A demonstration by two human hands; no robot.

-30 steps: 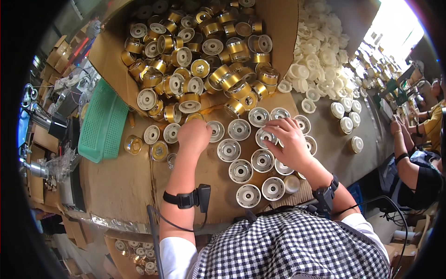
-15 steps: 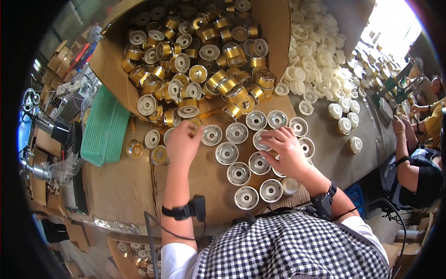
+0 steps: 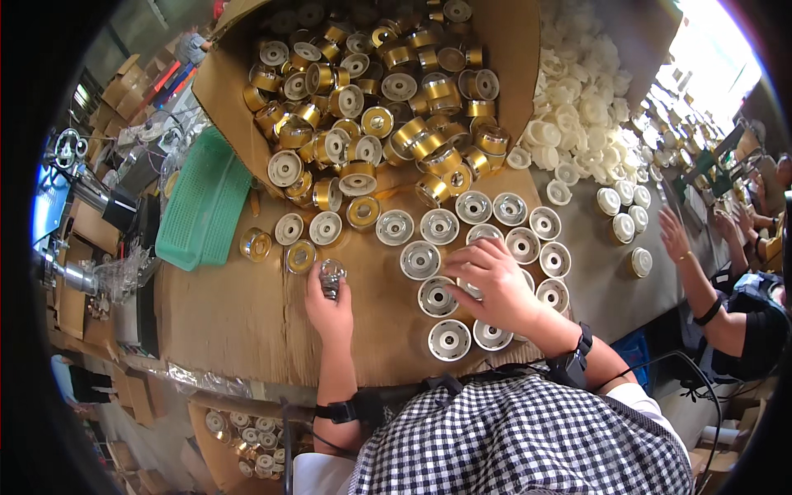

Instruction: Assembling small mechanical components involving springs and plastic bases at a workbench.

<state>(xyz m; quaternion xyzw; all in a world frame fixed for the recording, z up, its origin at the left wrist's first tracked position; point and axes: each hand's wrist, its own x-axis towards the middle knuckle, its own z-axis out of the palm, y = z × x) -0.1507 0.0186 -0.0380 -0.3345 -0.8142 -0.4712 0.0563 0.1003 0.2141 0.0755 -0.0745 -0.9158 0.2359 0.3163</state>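
Far to the left of the cardboard sheet (image 3: 247, 322), a green mesh basket (image 3: 202, 202) lying tilted against the open carton (image 3: 247, 124) of gold spools (image 3: 363, 99) — piled loose and spilling toward the sheet, so apt to slide and knock the sorted pieces out of order if the heap is nudged. On the sheet's left part, a few stray pieces, among them a gold-rimmed spool (image 3: 256, 244) standing apart. Just right of that, left hand (image 3: 330, 305) closed around a small shiny spool (image 3: 331, 276), pinched between fingertips above the sheet; grip looks light and narrow, so a slip could drop the piece onto the board and send it rolling toward the near edge. Further right on the sheet, rows of white-faced spools (image 3: 421, 260) set flat, touching or nearly so. Right hand (image 3: 491, 285) spread fairly wide and laid over several of these, palm down, fingers curved; whether anything is actually gripped beneath cannot be told. Risk here — a sweep of that palm shoving neighbours out of line or off the sheet's right edge. Beyond the sheet to the right, a heap of white plastic caps (image 3: 586, 107) on the grey table (image 3: 610, 289), and a co-worker's hand (image 3: 672, 235) reaching in nearby; crossing reaches could mix the parts.
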